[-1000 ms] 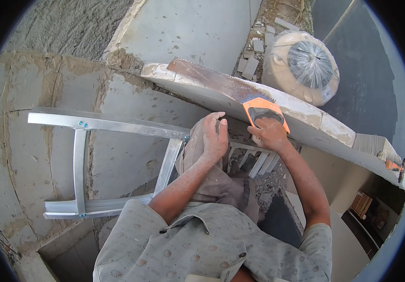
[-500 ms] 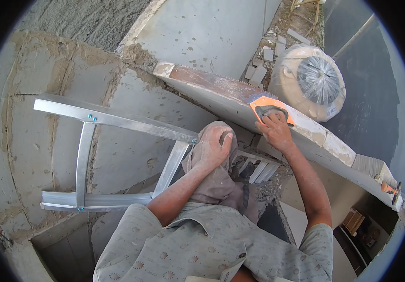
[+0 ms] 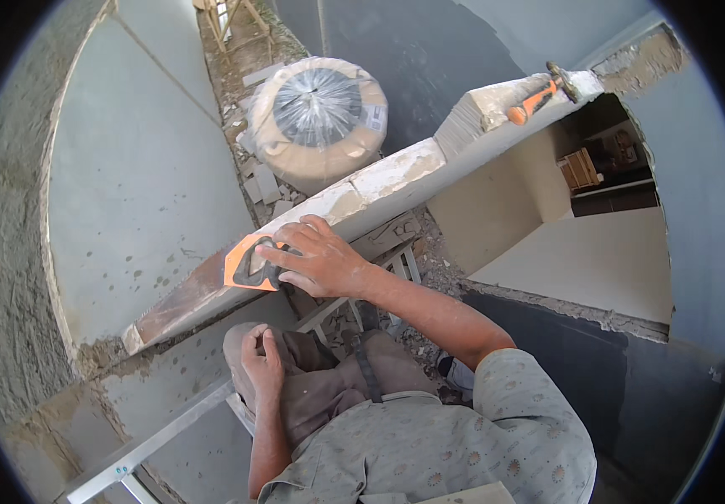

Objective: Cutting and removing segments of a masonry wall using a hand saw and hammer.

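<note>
The saw [image 3: 198,290] lies along the top of the wall [image 3: 400,170], toward the wall's left end, its brown blade pointing left and its orange handle [image 3: 237,262] to the right. The right hand [image 3: 320,259] is over the wall's edge with its fingers and thumb spread about the handle, touching it; whether they are clamped on it I cannot tell. The left hand [image 3: 261,357] rests on the knee on the near side of the wall, fingers loosely curled, thumb apart from them, with nothing seen in it.

Just beyond the wall stands a round beige tank [image 3: 312,147] wrapped in clear plastic, with broken blocks [image 3: 263,183] beside it. On the wall's right end lies an orange-handled tool [image 3: 539,101], next to a ridged block [image 3: 476,118]. A metal ladder [image 3: 160,433] stands on the wall's near side, toward its left end.
</note>
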Tool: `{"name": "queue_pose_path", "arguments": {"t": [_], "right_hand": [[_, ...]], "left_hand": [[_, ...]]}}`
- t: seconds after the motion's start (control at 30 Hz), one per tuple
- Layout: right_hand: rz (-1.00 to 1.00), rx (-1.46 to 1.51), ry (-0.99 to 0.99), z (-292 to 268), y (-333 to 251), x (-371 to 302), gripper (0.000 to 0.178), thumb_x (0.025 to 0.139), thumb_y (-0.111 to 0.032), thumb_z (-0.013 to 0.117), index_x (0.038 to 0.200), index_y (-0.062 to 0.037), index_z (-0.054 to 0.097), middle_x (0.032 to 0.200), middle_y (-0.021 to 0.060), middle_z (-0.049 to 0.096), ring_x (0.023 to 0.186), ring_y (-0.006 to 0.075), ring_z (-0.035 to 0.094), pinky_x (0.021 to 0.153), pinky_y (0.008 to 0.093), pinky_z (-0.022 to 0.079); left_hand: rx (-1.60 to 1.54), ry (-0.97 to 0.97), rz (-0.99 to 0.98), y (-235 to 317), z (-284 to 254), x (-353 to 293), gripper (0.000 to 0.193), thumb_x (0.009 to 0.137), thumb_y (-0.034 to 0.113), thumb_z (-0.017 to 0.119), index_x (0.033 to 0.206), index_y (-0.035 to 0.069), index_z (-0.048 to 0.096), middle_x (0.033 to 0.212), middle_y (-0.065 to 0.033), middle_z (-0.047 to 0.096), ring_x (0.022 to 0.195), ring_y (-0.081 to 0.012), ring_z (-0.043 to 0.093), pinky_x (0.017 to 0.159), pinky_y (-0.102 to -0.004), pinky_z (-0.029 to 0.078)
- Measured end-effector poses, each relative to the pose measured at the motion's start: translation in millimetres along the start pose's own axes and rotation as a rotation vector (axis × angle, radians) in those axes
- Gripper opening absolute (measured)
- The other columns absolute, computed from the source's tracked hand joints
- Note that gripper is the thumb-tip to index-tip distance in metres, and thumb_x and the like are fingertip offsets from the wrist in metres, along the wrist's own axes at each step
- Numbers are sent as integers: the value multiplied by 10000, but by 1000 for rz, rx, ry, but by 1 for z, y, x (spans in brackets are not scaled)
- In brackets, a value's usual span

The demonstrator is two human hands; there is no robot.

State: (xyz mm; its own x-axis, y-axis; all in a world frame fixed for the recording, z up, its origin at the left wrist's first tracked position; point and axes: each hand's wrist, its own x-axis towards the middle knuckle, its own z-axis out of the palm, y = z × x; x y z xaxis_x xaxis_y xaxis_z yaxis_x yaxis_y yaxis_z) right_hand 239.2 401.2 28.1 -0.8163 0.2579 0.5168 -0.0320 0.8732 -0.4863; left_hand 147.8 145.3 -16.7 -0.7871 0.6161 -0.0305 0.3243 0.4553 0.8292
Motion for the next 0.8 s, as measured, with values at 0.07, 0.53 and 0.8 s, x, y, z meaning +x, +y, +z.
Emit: {"name": "queue_pose_path", "arguments": {"t": [0.07, 0.53, 0.8], "right_hand": [[125, -99, 313, -95, 5, 2, 569, 788, -141, 757, 1327, -103, 578, 1116, 128, 596, 1057, 294, 576, 944, 442, 432], [1494, 101, 561, -352, 242, -77, 601, 733, -217, 646, 1245, 84, 557, 1054, 249, 641, 951, 293, 670, 807, 432, 559], [987, 866, 1367, -256, 121, -200, 154, 906, -127, 613, 989, -47, 512, 678, 9, 495, 520, 96, 487, 457, 270, 428]], "left_hand": [[-73, -63, -25, 22, 10, 5, 148, 950, 96, 602, 1029, -15, 659, 1004, -119, 671, 908, -210, 642, 837, -334, 505], [323, -521, 872, 323, 266, 157, 767, 825, 327, 747, 1428, 3, 400, 1348, -274, 443, 1285, -426, 419, 1063, -496, 369], [759, -674, 733, 399, 344, 171, 920, 742, 483, 779, 1405, -5, 368, 1327, -246, 486, 1249, -392, 494, 1033, -458, 437]]}}
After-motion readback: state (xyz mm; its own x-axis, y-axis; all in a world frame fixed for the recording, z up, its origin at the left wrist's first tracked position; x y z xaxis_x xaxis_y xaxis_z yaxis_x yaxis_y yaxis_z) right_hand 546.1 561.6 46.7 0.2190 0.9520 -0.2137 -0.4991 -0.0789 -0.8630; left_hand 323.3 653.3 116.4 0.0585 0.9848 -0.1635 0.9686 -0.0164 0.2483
